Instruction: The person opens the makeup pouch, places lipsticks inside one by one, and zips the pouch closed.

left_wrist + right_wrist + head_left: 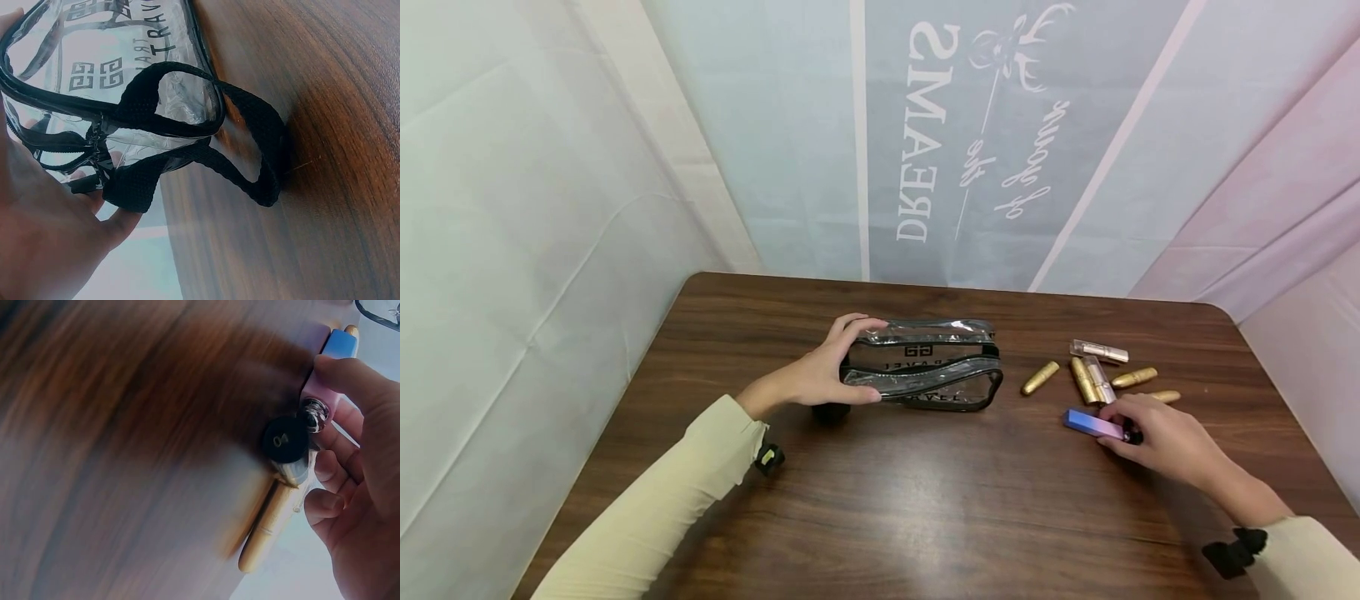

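My left hand grips the left end of a clear travel pouch with black trim, the thumb on the near side and the fingers on the far side. Its black strap loops out over the table in the left wrist view. On the right, my right hand pinches a slim blue-to-pink lipstick tube between thumb and fingers, low over the table. Beside the tube's pink end, the right wrist view shows a dark round end marked 04.
Around the right hand lie several bullet-shaped gold tubes, one nearest the pouch. Two clear-and-silver lipsticks, the farther one and the nearer one, lie among them. Fabric curtains hang behind the brown wooden table.
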The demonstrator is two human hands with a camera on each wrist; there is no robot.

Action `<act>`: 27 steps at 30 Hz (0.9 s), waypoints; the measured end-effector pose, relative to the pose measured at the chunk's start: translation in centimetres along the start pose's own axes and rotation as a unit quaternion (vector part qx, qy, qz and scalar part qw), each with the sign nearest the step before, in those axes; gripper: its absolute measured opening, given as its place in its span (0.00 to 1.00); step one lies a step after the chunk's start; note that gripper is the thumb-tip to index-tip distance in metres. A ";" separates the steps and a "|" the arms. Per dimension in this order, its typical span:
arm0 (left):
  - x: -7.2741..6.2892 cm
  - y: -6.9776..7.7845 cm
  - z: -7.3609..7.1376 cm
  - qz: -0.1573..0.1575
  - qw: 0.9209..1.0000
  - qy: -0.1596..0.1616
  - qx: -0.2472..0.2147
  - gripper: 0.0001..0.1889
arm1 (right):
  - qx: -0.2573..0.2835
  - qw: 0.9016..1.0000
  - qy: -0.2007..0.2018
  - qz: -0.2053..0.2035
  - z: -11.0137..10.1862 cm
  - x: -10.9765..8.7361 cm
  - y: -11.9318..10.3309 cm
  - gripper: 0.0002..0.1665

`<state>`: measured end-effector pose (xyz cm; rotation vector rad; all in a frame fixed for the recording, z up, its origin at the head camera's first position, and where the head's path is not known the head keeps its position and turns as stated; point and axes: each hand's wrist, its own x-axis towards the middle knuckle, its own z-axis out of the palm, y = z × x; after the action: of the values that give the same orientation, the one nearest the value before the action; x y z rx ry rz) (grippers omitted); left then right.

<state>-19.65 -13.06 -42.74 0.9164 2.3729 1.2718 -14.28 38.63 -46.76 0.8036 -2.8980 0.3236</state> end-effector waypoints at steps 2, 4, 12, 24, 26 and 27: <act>0.0 0.0 0.0 0.003 1.000 0.002 0.000 0.48 | 0.003 1.000 0.005 -0.002 0.1 0.1 -0.2 0.19; -0.1 0.0 0.1 0.002 1.000 0.002 0.001 0.48 | 0.011 1.000 0.008 -0.001 0.3 0.3 -0.4 0.18; -0.2 0.0 0.2 0.000 1.000 0.001 0.003 0.48 | 0.053 0.998 0.017 0.013 0.5 0.9 -1.1 0.16; 0.0 -0.2 0.3 0.002 1.000 0.002 0.007 0.47 | 0.081 0.996 0.046 -0.011 -1.0 2.4 -2.2 0.17; 0.0 -0.2 0.4 0.002 1.000 0.003 0.007 0.47 | 0.082 0.995 0.053 -0.020 -1.5 2.5 -2.3 0.18; 0.0 -0.2 0.4 0.002 1.000 0.003 0.007 0.47 | 0.082 0.995 0.058 -0.025 -1.7 2.6 -2.3 0.19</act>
<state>-19.54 -12.90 -43.13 0.9237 2.3885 1.2642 -15.22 35.82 -44.22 0.8482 -2.7662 0.5882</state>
